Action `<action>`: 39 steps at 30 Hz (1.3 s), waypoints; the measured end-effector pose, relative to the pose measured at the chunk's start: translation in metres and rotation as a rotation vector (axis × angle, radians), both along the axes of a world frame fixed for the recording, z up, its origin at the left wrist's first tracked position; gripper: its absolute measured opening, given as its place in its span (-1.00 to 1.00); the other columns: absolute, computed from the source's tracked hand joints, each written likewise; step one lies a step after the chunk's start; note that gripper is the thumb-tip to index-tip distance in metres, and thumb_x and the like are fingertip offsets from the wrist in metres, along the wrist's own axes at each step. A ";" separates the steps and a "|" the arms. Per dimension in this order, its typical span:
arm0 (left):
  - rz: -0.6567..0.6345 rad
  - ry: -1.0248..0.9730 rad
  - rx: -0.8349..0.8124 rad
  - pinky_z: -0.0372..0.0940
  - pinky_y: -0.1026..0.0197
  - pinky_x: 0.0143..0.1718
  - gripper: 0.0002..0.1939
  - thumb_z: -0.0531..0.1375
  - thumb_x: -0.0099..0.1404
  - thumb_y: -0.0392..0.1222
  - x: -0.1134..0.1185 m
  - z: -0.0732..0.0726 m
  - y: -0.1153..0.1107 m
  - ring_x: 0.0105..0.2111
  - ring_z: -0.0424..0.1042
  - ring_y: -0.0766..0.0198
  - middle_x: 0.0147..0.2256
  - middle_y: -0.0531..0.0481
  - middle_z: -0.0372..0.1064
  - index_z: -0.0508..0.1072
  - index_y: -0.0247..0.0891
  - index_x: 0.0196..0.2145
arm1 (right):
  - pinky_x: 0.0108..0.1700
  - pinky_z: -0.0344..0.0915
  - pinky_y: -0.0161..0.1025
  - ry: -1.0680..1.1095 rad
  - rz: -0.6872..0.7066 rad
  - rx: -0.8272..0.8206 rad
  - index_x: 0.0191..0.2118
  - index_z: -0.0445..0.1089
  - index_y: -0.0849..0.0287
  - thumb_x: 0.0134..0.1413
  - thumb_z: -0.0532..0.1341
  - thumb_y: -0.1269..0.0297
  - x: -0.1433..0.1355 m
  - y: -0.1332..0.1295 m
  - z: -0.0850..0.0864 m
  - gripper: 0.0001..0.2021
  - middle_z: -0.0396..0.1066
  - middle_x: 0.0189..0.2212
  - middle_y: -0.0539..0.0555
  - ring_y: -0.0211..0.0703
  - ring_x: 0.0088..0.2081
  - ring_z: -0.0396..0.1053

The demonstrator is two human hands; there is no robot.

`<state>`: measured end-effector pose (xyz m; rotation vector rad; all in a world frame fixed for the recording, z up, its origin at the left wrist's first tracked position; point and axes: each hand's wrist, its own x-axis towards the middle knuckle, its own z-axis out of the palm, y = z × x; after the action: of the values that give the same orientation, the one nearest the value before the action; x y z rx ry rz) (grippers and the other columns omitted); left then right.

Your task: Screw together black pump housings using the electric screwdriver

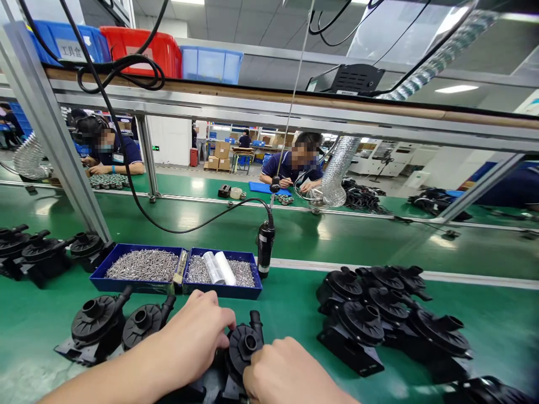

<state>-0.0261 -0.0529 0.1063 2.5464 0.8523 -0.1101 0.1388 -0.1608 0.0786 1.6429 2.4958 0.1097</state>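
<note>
A black pump (243, 347) with a round ribbed cover, a central inlet and a side spout stands at the near edge of the green bench. Curled fingers of my left hand (206, 325) meet at the left edge of its cover. On the opposite side, my right hand (284, 370) is closed against the cover, its fingertips hidden. Whatever either hand pinches is too small or covered to make out. Two similar pumps, one black pump (95, 320) and another pump (143, 322), sit to the left, the second partly behind my left forearm.
Behind my hands lie a blue tray of screws (141, 266) and a tray of small metal parts (196, 269) with two white cylinders. A black electric screwdriver (265, 247) hangs beside them. Several pumps (360, 322) cluster right. Co-workers sit across the bench beyond the metal frame (67, 134).
</note>
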 end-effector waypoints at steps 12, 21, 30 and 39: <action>0.013 -0.054 -0.046 0.10 -0.03 0.17 -0.56 0.25 0.15 -0.57 0.006 -0.001 0.000 0.00 0.37 0.03 -0.25 0.02 0.63 0.59 -0.24 -0.06 | -0.58 -0.10 -0.19 0.017 -0.008 0.055 -0.57 0.35 0.15 0.07 0.35 0.36 0.005 -0.007 -0.014 -0.75 0.48 -0.61 0.01 -0.20 -0.61 0.37; -0.055 -0.204 0.070 0.04 -0.17 0.23 -0.55 0.23 0.05 -0.53 0.003 -0.037 0.011 -0.10 0.43 -0.01 -0.39 0.03 0.61 0.59 -0.19 -0.12 | -0.58 -0.06 -0.22 0.003 -0.087 0.028 -0.59 0.36 0.16 0.04 0.32 0.35 -0.004 -0.005 -0.015 -0.76 0.49 -0.63 0.05 -0.13 -0.58 0.46; -0.044 -0.191 0.000 0.04 -0.18 0.27 -0.62 0.24 0.12 -0.55 0.004 -0.021 0.009 -0.09 0.45 0.01 -0.36 0.03 0.62 0.61 -0.21 -0.17 | -0.53 -0.03 -0.23 0.037 -0.184 -0.055 -0.53 0.46 0.16 0.13 0.39 0.31 -0.008 -0.007 0.009 -0.76 0.55 -0.57 0.09 -0.07 -0.53 0.51; -0.008 -0.085 -0.091 -0.14 -0.21 0.41 -0.69 0.33 0.16 -0.47 0.009 0.004 0.006 -0.04 0.47 0.01 -0.33 0.01 0.66 0.64 -0.22 -0.16 | -0.52 -0.32 -0.07 0.034 -0.228 -0.008 -0.46 0.50 0.11 0.17 0.46 0.23 0.000 -0.018 0.033 -0.77 0.60 -0.52 0.07 0.02 -0.53 0.56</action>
<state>-0.0169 -0.0473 0.1098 2.4514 0.7872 -0.0418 0.1391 -0.1786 0.1118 1.9262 2.3085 0.0456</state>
